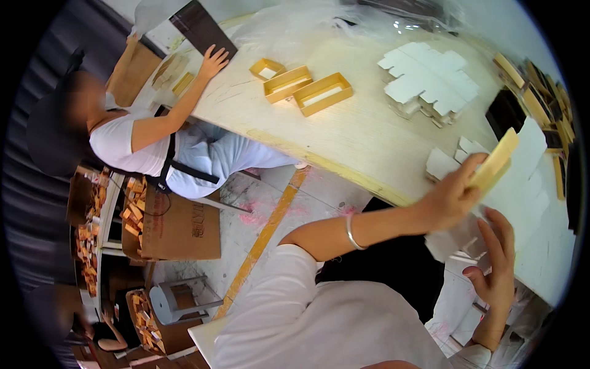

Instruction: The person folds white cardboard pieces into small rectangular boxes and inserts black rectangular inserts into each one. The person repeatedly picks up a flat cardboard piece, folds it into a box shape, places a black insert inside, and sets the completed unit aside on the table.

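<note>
My left hand (452,194), with a silver bangle on the wrist, is closed on a yellow box (496,161), which is tilted and seen mostly edge-on. My right hand (498,258) is just below it, its thumb and fingers apart. Beside those fingers, at the table's edge, is a pale folded cardboard piece (452,243); whether they touch it I cannot tell. Flat white cardboard blanks (531,203) lie beyond my hands. Another white blank (441,161) is partly hidden behind my left hand.
A stack of white cut-out blanks (430,80) and several open yellow boxes (322,94) lie on the table (362,144). Yellow and dark boxes (534,101) are piled at right. At left a co-worker (138,132) holds a dark box (203,27). Filled cartons (184,230) and a stool (178,301) stand on the floor.
</note>
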`<state>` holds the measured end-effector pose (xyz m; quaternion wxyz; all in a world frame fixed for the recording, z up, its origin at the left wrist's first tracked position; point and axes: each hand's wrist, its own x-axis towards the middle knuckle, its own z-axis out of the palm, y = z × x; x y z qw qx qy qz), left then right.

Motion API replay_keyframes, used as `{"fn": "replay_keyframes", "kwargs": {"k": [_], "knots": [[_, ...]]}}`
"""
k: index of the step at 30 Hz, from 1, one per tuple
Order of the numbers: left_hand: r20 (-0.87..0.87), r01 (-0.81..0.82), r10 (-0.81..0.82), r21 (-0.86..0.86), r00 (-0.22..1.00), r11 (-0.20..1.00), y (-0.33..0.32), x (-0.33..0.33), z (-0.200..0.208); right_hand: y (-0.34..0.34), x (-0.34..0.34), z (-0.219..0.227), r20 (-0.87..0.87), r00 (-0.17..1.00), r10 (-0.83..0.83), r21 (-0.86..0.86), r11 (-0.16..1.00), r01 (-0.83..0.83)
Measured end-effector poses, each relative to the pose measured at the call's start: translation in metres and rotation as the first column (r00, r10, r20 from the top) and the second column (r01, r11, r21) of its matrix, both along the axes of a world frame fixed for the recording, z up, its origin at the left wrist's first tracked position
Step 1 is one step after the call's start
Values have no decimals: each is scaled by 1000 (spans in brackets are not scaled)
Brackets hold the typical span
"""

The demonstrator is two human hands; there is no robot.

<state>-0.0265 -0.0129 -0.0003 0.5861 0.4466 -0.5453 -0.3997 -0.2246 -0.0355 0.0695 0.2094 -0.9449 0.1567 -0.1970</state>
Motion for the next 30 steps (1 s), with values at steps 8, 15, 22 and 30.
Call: {"fn": "replay_keyframes", "kwargs": {"k": [8,15,22,30], "knots": [[199,358,-443,352,874,865,-16,44,51,-15,-64,-24,-19,996,82,-614,785,-76],[919,301,-93,-28,382,953,-17,0,30,-18,-40,-37,-79,995,-68,179,980,81],[833,173,167,-298,527,939,29,-16,66,-5,-42,-45,39,991,-129,-162,978,134],[907,222,244,-332,344,917,74,-27,24,8,-48,-50,97,995,39,-544,839,20]]}}
